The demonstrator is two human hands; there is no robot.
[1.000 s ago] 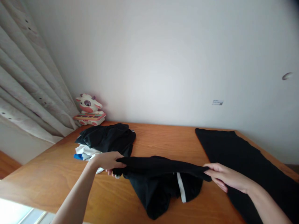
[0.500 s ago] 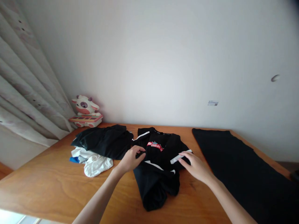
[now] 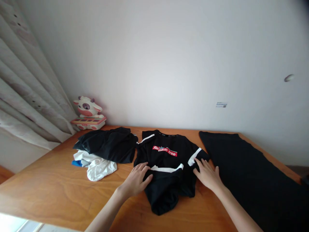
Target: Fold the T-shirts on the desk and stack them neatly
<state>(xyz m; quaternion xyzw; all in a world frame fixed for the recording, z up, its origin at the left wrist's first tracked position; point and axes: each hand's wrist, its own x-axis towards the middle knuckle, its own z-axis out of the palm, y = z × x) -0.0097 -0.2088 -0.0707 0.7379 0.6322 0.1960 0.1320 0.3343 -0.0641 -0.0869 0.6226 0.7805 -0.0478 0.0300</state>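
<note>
A black T-shirt with white stripes and a red chest print lies in front of me, its collar toward the wall. Its lower part is bunched up in dark folds at the near side. My left hand is at the shirt's left edge, fingers stretched forward and thumb apart, touching the cloth beside a white stripe. On the other side, my right hand rests with spread fingers at the white-striped sleeve, which is laid outward. Neither hand grips the fabric.
Left of the shirt sits a pile of dark clothes over a crumpled white garment. Flat black trousers lie on the right. A cow toy keyboard stands at the back-left of the wooden table, near a curtain.
The right sleeve has been spread outward and the chest print now shows fully. My right hand has moved right and a little nearer. My left hand has come down onto the shirt's left edge.
</note>
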